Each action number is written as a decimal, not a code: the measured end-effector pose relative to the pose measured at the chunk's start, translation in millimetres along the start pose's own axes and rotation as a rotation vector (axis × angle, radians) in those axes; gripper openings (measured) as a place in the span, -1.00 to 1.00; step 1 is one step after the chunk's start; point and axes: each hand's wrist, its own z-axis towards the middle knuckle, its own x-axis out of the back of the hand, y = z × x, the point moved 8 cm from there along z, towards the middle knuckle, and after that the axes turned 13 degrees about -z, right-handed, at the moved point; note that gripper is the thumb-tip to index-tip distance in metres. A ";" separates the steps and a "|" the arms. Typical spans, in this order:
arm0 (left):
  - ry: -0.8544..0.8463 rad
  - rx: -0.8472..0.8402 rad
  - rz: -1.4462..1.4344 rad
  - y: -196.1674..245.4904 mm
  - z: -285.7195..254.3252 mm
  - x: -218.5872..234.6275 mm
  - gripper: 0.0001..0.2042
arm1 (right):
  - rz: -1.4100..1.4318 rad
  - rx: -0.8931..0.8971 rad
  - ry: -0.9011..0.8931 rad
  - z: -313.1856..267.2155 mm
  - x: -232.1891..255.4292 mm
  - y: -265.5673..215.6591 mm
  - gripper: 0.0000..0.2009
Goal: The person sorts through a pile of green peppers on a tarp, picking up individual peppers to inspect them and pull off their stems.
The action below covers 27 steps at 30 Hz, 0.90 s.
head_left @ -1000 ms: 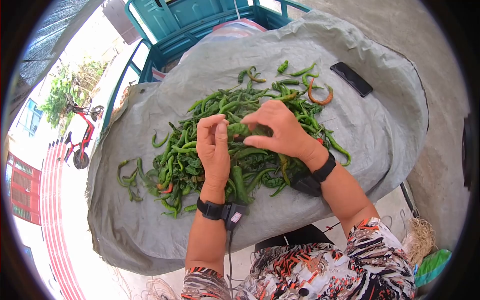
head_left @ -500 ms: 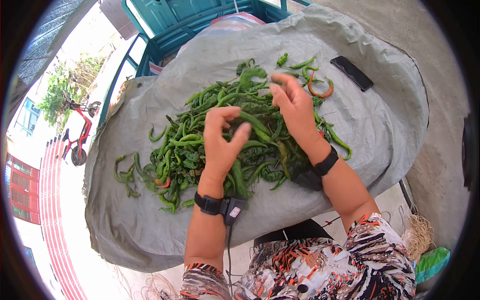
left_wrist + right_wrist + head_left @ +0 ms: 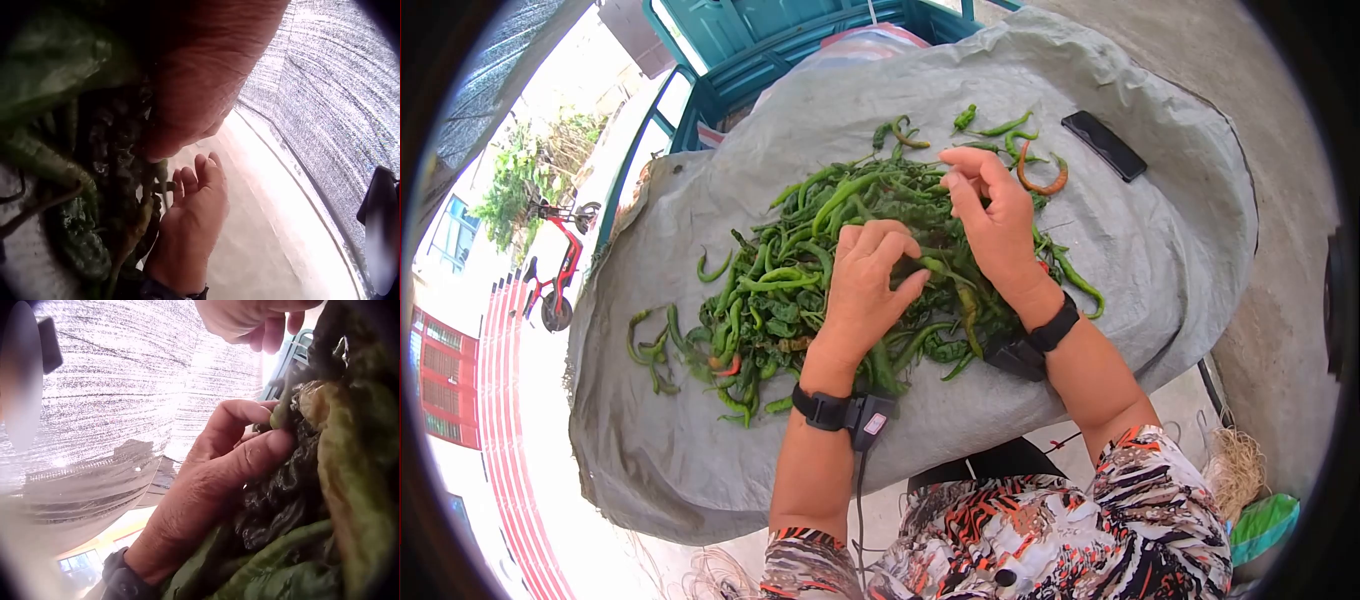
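Observation:
A heap of green chili peppers [image 3: 785,285], some dark and wrinkled, lies under both hands. My left hand [image 3: 868,290] reaches into its middle, and in the right wrist view the thumb and forefinger of that left hand [image 3: 206,481] pinch a green chili pepper [image 3: 282,412] near its end. To the right, my right hand [image 3: 997,220] hovers over the heap with loosely bent fingers and nothing in them. The left wrist view shows this right hand [image 3: 194,219] beyond the left one, its fingers apart from the peppers. A yellowing pepper [image 3: 340,469] hangs close by.
A grey tarp [image 3: 1100,270] lies beneath the peppers. On it are a black phone [image 3: 1105,146] at the upper right, a reddish curved pepper [image 3: 1045,180] and several stray green peppers [image 3: 655,350] at the left. Behind stands a teal cart [image 3: 770,40].
Both hands were together at a green pepper, then parted as a blurred pepper appeared above the heap. My left hand has since moved right onto another pepper; the right stays raised.

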 end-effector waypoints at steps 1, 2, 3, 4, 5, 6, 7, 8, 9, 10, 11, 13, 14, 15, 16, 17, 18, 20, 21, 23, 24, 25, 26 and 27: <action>0.036 0.018 -0.009 0.0 0.2 2.4 -0.62 | -0.005 -0.001 -0.001 0.2 0.2 -0.6 -0.79; 0.072 0.035 -0.019 1.5 0.5 4.3 -0.62 | -0.009 -0.002 -0.001 0.0 0.7 -1.4 -0.80; 0.107 0.053 -0.028 1.8 0.9 6.4 -0.63 | -0.013 -0.004 -0.002 0.0 1.4 -1.9 -0.80; 0.126 0.037 -0.018 -0.2 0.0 7.3 -0.62 | -0.013 0.002 -0.002 -0.2 1.9 -3.5 -0.80; 0.146 0.021 -0.009 -5.0 -1.6 8.1 -0.60 | -0.013 0.009 -0.002 -0.3 2.3 -5.1 -0.80; 0.166 0.006 0.000 -6.4 -2.3 10.4 -0.59 | -0.013 0.015 -0.003 -0.4 2.7 -6.0 -0.81; 0.202 -0.023 -0.006 -5.1 -3.6 15.1 -0.62 | -0.014 0.017 -0.006 -0.2 2.4 -5.1 -0.80; 0.238 -0.052 -0.012 -2.4 -4.3 20.5 -0.65 | -0.014 0.019 -0.009 0.1 1.8 -3.3 -0.79; 0.274 -0.082 -0.017 0.2 -5.2 24.5 -0.68 | -0.015 0.021 -0.012 0.3 1.4 -2.4 -0.79; 0.332 -0.079 -0.139 -2.9 -7.4 28.2 -0.72 | -0.029 0.025 -0.029 0.3 0.4 -2.5 -0.77; 0.389 -0.077 -0.260 -7.4 -10.7 30.5 -0.76 | -0.044 0.029 -0.046 0.3 -0.3 -2.8 -0.75; 0.464 0.008 -0.469 -10.0 -16.0 31.7 -0.81 | -0.072 0.079 -0.094 0.1 -3.2 -9.0 -0.71; 0.481 0.013 -0.531 -9.2 -15.9 32.5 -0.80 | -0.086 0.125 -0.125 -0.1 -5.0 -16.1 -0.69; 0.499 0.019 -0.593 -9.5 -16.1 33.2 -0.78 | -0.100 0.170 -0.156 -0.8 -7.3 -21.6 -0.67; 0.516 0.024 -0.655 -9.9 -16.2 34.1 -0.75 | -0.146 0.271 -0.191 -2.4 -11.2 -28.4 -0.66; 0.518 0.050 -0.656 -10.2 -15.9 34.5 -0.72 | -0.192 0.373 -0.226 -4.4 -15.9 -34.0 -0.65; 0.515 0.065 -0.706 -12.9 -15.2 33.6 -0.72 | -0.237 0.474 -0.262 -7.9 -20.6 -39.3 -0.64; 0.508 0.099 -0.807 -19.7 -14.3 32.1 -0.71 | -0.306 0.568 -0.275 -14.7 -26.0 -42.1 -0.73; 0.498 0.118 -0.833 -21.1 -14.2 31.8 -0.71 | -0.325 0.571 -0.290 -15.8 -28.8 -39.7 -0.77; 0.479 0.153 -0.885 -21.3 -13.0 31.9 -0.70 | -0.347 0.569 -0.308 -15.7 -31.0 -37.0 -0.82; 0.489 0.165 -0.874 -20.5 -12.2 32.1 -0.69 | -0.349 0.564 -0.312 -14.9 -30.3 -35.6 -0.84; 0.498 0.176 -0.863 -19.6 -11.1 31.8 -0.68 | -0.352 0.559 -0.316 -14.7 -29.7 -34.8 -0.86; 0.506 0.186 -0.853 -19.6 -10.7 31.3 -0.67 | -0.353 0.544 -0.290 -13.6 -27.2 -35.1 -0.86; 0.500 0.208 -0.819 -20.9 -10.9 30.2 -0.68 | -0.354 0.530 -0.263 -12.5 -24.7 -36.5 -0.86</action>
